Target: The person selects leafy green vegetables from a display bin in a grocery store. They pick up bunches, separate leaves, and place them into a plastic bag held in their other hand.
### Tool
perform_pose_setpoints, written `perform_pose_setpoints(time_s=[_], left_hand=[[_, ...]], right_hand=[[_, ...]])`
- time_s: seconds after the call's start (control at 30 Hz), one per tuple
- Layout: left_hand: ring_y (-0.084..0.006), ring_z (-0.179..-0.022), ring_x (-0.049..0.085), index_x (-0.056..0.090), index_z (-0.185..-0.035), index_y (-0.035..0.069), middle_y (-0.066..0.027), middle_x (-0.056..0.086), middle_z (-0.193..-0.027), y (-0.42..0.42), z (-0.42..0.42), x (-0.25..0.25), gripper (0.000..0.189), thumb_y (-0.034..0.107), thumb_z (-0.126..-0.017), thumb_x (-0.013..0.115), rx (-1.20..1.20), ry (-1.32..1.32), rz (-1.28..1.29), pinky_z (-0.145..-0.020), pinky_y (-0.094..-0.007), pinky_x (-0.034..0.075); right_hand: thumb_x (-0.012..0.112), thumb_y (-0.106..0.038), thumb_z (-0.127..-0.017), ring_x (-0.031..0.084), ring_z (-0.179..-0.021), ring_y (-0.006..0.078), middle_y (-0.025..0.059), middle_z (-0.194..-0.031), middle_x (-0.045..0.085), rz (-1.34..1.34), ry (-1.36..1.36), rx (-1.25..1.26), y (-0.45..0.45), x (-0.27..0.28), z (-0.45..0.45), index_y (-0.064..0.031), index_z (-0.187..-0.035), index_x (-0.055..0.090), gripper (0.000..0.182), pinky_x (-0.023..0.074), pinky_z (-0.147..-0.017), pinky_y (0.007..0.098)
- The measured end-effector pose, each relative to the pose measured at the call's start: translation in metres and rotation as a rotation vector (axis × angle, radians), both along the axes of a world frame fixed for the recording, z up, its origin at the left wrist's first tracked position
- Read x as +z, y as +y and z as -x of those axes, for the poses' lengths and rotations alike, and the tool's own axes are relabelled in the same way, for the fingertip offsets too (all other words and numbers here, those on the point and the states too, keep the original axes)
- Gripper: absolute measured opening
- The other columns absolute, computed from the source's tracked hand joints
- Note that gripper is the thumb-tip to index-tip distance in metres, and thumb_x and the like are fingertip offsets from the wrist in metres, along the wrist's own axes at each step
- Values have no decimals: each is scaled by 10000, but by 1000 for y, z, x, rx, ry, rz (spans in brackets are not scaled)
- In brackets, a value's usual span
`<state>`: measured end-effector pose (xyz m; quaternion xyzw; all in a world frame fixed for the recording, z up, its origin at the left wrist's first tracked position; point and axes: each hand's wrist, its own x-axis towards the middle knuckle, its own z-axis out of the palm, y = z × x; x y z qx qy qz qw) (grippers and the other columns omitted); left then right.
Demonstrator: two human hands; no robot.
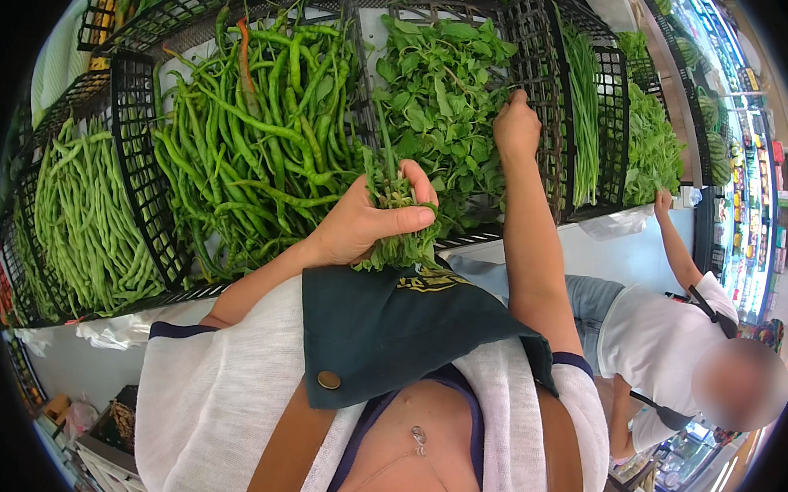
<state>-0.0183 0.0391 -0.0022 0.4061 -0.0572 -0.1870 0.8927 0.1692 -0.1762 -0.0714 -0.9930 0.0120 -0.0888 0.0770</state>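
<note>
My left hand (369,218) is wrapped around a small bunch of leafy green herbs (404,243), with thin stems and a long green blade rising above the thumb. It is in front of the near edge of a black plastic crate, where long green chili peppers (261,121) and a heap of mint-like leafy herbs (440,83) lie side by side. At the right side of that heap, my right hand (518,123) reaches in against the crate's lattice wall (540,68). Its fingers are curled and mostly turned away, so what they hold is hidden.
Green beans (85,213) fill a crate to the left. Chives-like stalks (581,116) and more leafy greens (652,148) stand to the right. A person in a white shirt (661,330) is close on my right, one hand at those greens. Watermelons (715,151) sit farther right.
</note>
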Motion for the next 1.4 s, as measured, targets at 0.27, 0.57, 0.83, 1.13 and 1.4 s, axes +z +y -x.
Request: perform_pose_setpoints(time_s=[0.27,0.57,0.83,1.13,1.4], left_hand=[[-124,-795,477,468,-844,102,-48,531,-823,-1,-2,-3,232,138,-730,667,14,37,-21,-727,-266,367],[-163,-838,486,465,-864,112,-85,541,-936,-7,-1,-3,204,153,-759,635,110,78,34,-807,-298,376],[-229,-979,553,432,-841,57,-173,411,-1277,-5,-2,-3,171,148,-842,577,82,148,238,-777,-334,505],[-95,-749,581,537,-917,57,-40,593,-835,-4,-2,1,156,100,-808,640,177,309,150,-634,-243,496],[-135,-764,591,466,-881,78,-77,600,-848,-7,-2,-4,169,78,-800,615,220,195,175,-645,-280,514]], right_hand=[[692,-19,-716,503,-680,88,20,-860,549,-858,-231,282,-19,61,49,-23,-861,638,155,425,-623,219],[593,-37,-815,569,-575,95,63,-778,617,-1979,412,258,0,94,84,11,-935,573,130,412,-409,169],[634,-13,-767,547,-521,72,38,-751,603,-1468,718,536,18,102,105,-5,-861,603,99,443,-441,181],[608,97,-694,567,-791,109,53,-962,573,-1237,590,747,51,124,125,-4,-1002,564,326,489,-664,218],[591,45,-772,572,-906,143,91,-987,601,-1379,231,581,15,108,115,31,-990,569,220,492,-679,229]])
